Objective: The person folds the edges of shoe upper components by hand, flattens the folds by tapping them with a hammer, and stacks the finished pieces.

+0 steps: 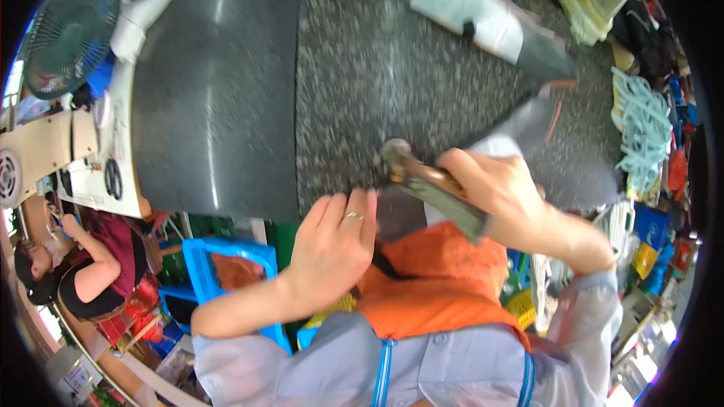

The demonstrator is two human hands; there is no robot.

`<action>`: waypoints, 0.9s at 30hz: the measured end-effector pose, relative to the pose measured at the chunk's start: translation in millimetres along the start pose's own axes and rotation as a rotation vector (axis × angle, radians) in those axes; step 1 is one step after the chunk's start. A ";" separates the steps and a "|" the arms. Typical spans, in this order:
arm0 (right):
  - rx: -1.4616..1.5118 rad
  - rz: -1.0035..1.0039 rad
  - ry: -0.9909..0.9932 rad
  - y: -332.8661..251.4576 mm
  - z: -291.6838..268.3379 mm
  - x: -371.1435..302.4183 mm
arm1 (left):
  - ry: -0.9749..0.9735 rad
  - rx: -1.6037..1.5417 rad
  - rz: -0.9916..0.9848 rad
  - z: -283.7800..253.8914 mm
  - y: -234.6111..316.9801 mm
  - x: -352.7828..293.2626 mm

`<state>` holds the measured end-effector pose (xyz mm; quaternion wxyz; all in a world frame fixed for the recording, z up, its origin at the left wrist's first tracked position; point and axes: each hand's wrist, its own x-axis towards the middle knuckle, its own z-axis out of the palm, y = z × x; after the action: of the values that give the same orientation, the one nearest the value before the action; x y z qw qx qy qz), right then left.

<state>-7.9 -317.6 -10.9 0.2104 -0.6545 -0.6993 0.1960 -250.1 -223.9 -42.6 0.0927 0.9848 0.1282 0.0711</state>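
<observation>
My right hand (498, 196) is wrapped round a hammer (445, 200), blurred by motion, its round metal face (396, 151) just above the speckled dark stone worktop (362, 68). Near the worktop's front edge, my left hand (332, 237) lies palm down with its fingers stretched out. Its fingertips are beside a dark flat piece (400, 215) with a pale part, which hangs over the edge in front of my orange apron (437, 271). Whether the fingers press on that piece I cannot tell. Another dark-and-white cut piece (520, 124) lies beyond my right hand.
A smooth black sheet (219, 90) covers the worktop's left. Cut pieces with white panels (467, 19) lie at the back right, near pale blue strips (641, 117). A green fan (72, 34) stands far left; a person (94, 256) sits below it. Blue crates (230, 256) are below the worktop.
</observation>
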 end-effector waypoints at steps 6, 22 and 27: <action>0.457 0.449 0.673 51.4 -5.3 -32.8 | 0.100 -0.349 -0.105 43.7 41.7 73.8; 0.531 0.650 0.979 139.0 -22.1 -71.8 | 0.614 -0.200 -0.060 -2.8 -115.6 297.7; 0.536 0.563 0.878 142.0 -26.5 -64.0 | 0.114 0.079 0.293 61.4 -14.0 325.5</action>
<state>128.5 -372.1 -69.2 0.5784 -0.7588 -0.2720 0.1250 68.1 -134.2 -67.3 0.0349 0.9903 -0.0090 0.1345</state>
